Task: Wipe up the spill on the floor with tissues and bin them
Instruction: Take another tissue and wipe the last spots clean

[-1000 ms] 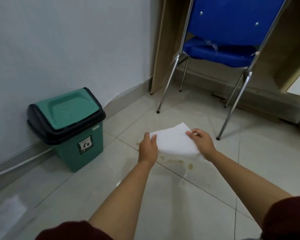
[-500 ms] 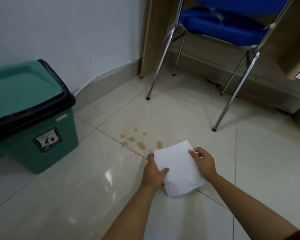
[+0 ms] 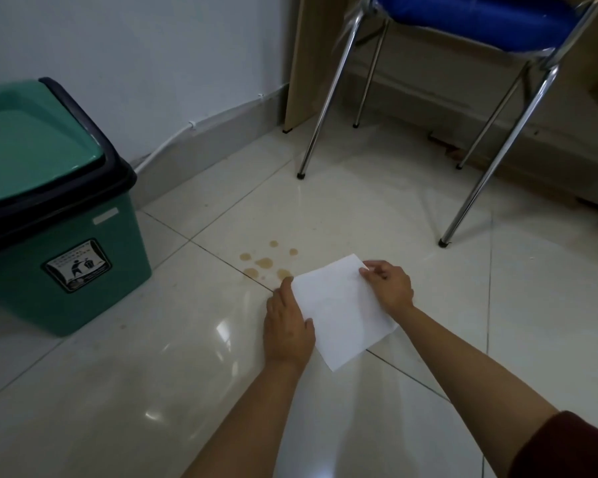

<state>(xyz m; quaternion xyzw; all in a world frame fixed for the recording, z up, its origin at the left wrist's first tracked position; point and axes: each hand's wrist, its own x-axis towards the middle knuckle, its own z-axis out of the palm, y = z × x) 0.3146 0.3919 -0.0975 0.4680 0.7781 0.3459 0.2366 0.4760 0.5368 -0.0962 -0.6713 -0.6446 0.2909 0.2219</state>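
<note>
Hands [image 3: 289, 324] still holding tissue [image 3: 339, 312], lowered beside spill [image 3: 265, 262]

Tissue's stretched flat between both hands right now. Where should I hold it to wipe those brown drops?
Judging by its pose, keep the tissue by its two side edges, left hand and right hand, and lower it from above. It is a flat sheet just short of the spill, so the free middle can land on the drops.
</note>
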